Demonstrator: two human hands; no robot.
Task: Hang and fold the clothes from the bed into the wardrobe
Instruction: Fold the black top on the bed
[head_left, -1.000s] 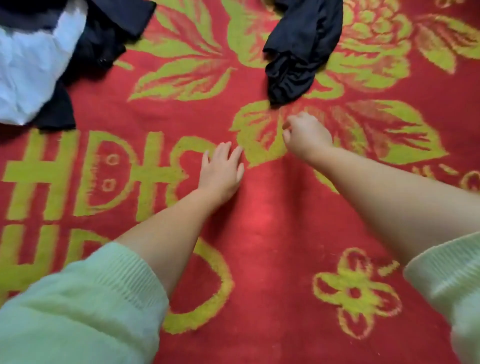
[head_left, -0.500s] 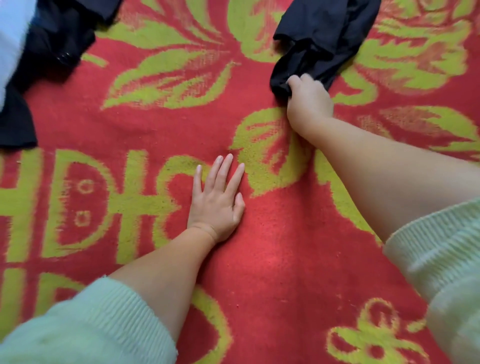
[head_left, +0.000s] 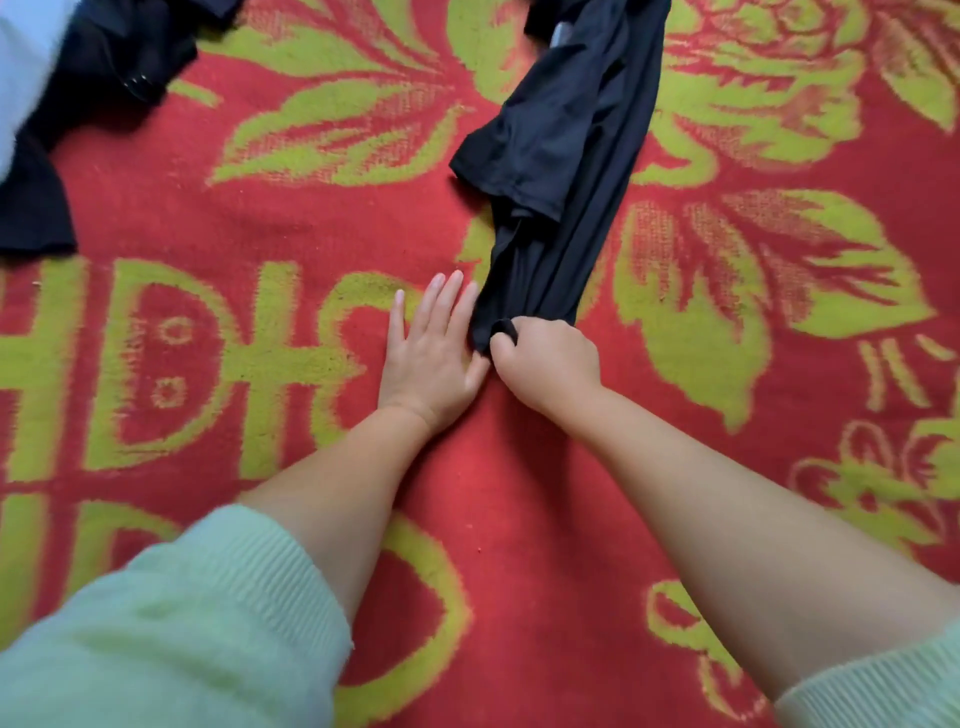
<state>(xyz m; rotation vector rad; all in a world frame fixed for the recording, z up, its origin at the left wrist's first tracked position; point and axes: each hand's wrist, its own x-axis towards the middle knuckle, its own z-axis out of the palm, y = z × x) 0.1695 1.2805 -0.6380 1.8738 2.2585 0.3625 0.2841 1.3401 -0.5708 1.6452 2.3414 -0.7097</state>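
The right hand (head_left: 545, 358) grips the bunched end of a black fabric garment (head_left: 561, 156) mid-bed; the left hand (head_left: 431, 353) rests flat, fingers straight, on the red-and-green patterned bedspread (head_left: 260, 208). Nothing looks folded yet; a dark-and-white clothes pile (head_left: 78, 78) waits at the far left corner.

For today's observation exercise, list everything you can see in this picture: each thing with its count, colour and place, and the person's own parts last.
Bedcover: one, red with yellow-green flowers and characters, fills the view.
Dark garment: one, black, top centre, stretched out toward the person.
Pile of clothes: one heap, black with a white piece, top left corner.
Sleeves: two, pale green, bottom corners.
Left hand: one, flat on the bedcover, fingers straight, beside the garment's near end.
Right hand: one, fingers curled round the garment's near end.
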